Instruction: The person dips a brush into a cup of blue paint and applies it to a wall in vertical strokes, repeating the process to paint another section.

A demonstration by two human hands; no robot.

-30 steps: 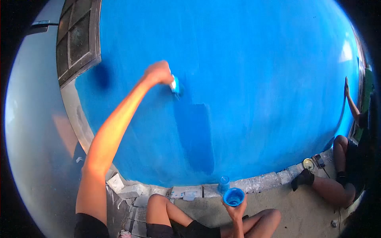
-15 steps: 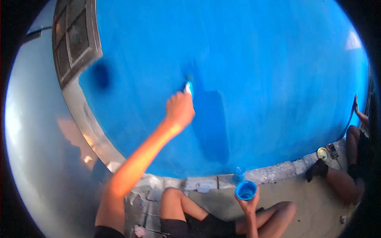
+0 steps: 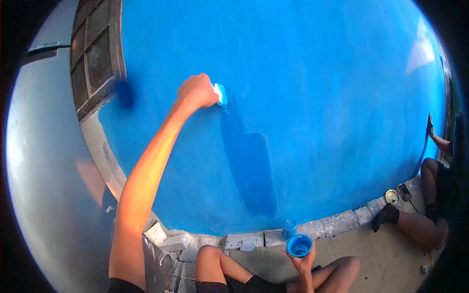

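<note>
My left hand [image 3: 198, 92] is closed around a paintbrush [image 3: 221, 95] with a whitish-blue head, held up against the blue wall [image 3: 332, 122]. Below and right of the brush runs a darker blue strip of fresh-looking paint [image 3: 250, 171]. Low down, my right hand [image 3: 305, 262] grips a blue cup [image 3: 289, 249] from beneath and the side, its open top facing up with blue liquid inside. Just behind it, a second translucent bluish cup [image 3: 289, 228] stands by the foot of the wall.
A window [image 3: 97, 54] is at upper left, beside a large grey smooth surface [image 3: 49, 156]. Stone blocks [image 3: 337, 222] line the wall's base. At right sits another person, one hand [image 3: 442, 144] raised to the wall; a round tin [image 3: 392, 197] lies near their foot [image 3: 386, 216].
My left hand has moved up and left with the paintbrush along the wall, and the dark strip now reaches under it. The cup stays in my right hand. The view has shifted slightly.
</note>
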